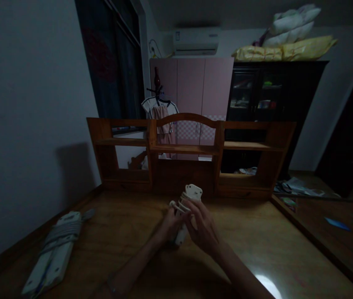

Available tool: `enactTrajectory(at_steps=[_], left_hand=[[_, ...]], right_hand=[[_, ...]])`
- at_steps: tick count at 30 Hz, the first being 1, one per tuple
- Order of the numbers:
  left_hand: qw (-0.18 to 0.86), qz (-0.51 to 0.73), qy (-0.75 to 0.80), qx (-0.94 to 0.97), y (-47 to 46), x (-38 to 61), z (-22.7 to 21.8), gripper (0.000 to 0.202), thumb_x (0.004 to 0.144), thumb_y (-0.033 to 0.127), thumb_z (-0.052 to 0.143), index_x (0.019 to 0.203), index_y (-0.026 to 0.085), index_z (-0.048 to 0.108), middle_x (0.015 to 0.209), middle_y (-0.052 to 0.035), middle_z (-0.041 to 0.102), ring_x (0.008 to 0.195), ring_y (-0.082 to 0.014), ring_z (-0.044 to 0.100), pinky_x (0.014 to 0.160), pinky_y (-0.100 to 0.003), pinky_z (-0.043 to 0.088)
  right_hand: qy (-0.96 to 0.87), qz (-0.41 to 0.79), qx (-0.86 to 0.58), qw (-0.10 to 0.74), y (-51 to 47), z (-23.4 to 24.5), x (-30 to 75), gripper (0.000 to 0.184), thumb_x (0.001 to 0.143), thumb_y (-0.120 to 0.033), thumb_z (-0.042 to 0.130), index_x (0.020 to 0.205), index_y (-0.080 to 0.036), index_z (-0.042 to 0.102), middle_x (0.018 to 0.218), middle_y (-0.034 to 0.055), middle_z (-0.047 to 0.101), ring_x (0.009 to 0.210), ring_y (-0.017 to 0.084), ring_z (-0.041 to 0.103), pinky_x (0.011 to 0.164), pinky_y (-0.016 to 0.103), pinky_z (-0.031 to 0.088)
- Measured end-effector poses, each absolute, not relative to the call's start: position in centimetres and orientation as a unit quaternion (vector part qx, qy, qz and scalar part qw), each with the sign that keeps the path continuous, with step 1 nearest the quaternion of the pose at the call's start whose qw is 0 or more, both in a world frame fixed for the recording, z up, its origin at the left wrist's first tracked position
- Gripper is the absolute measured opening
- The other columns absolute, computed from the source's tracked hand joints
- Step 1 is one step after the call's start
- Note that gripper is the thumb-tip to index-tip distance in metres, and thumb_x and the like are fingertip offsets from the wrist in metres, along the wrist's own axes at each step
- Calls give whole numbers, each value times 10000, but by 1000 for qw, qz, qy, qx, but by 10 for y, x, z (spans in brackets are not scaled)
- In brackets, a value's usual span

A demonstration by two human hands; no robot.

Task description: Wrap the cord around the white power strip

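Observation:
A white power strip (194, 191) is tilted up above the desk in front of me, with its pale cord (182, 202) wound around the middle. My left hand (170, 224) is closed around the strip and cord from the left side. My right hand (203, 226) lies over the strip from the right, its bent fingers on the wound cord. The strip's lower end shows between my hands. At the left of the desk lies a second, longer white power strip (50, 259), its grey cord (62, 232) wrapped around it and its plug beside the far end.
The wooden desk (126, 216) has a low shelf unit (185, 149) along its back edge. A wall (33, 124) closes off the left side. A raised wooden edge (313, 241) borders the right, with a blue item (336, 224) beyond it.

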State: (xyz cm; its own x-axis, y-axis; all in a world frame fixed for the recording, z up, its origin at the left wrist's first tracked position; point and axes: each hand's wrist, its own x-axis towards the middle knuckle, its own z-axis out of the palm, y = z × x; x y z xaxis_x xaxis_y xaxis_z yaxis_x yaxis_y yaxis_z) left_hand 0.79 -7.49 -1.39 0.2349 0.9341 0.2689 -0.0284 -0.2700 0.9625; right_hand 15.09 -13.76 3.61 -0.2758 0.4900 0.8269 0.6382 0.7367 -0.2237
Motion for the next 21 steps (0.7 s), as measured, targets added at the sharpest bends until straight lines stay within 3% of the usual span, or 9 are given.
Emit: enactTrajectory(at_steps=[4, 9, 21], left_hand=[[534, 488, 374, 581, -72, 9, -10, 533, 718, 556, 639, 993, 102, 588, 762, -82, 675, 605, -183, 641, 513, -243, 490], [585, 482, 351, 549, -72, 9, -11, 577, 741, 588, 605, 1054, 108, 543, 784, -113, 699, 620, -223, 680, 523, -274, 522], [533, 512, 379, 557, -78, 13, -13, 551, 632, 509, 743, 988, 131, 560, 869, -109, 712, 742, -260, 696, 623, -319, 554]], right_hand=[[-768, -121, -372, 507, -126, 36, 168, 527, 897, -221, 507, 1392, -237, 326, 1306, 134, 469, 1221, 246, 450, 989, 444, 428], [-795, -143, -391, 442, -110, 30, 184, 560, 854, -265, 595, 1375, -245, 390, 1333, 133, 454, 1231, 267, 441, 973, 456, 449], [-757, -120, -390, 511, -115, 25, 180, 413, 873, -219, 564, 1277, -292, 525, 1169, 107, 524, 1064, 230, 520, 853, 400, 495]])
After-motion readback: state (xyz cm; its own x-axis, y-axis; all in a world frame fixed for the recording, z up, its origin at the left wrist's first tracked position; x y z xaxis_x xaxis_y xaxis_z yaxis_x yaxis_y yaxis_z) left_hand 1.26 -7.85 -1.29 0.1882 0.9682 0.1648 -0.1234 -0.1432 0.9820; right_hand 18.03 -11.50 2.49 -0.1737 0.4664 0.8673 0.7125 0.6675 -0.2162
